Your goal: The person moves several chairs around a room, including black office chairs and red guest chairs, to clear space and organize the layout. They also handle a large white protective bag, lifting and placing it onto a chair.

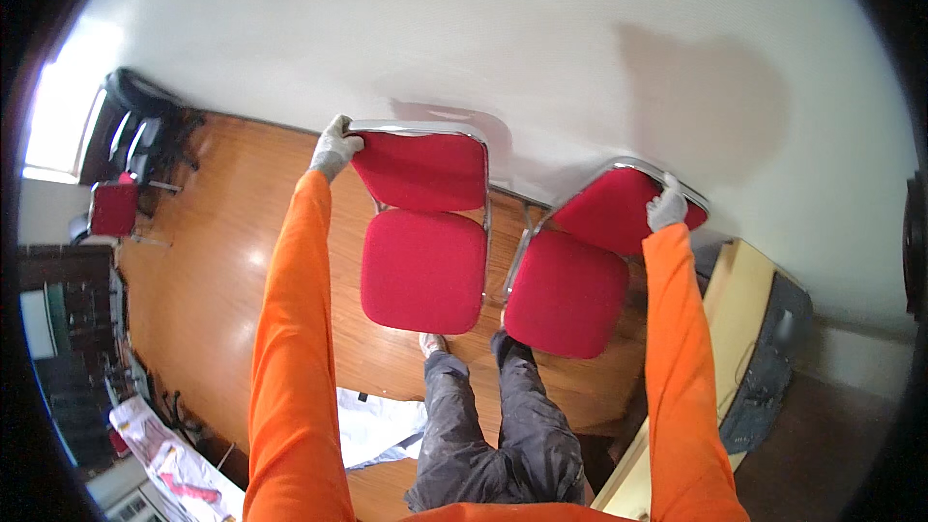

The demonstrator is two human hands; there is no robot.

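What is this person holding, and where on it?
Two red chairs: the left hand grips the left chair by its backrest's top corner; the right hand grips the right chair by its backrest's top edge.

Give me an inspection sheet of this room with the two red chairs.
Surface: glossy orange-brown wooden floor.
Job's things: two red padded chairs with chrome frames, left chair and right chair, side by side near the white wall.
Clutter: white sheet on the floor.
Hands: left hand, gloved, grips the left chair's backrest corner; right hand, gloved, grips the right chair's backrest top.
Cables: nothing seen.
Surroundings: pale wooden furniture at right; a third red chair far left.
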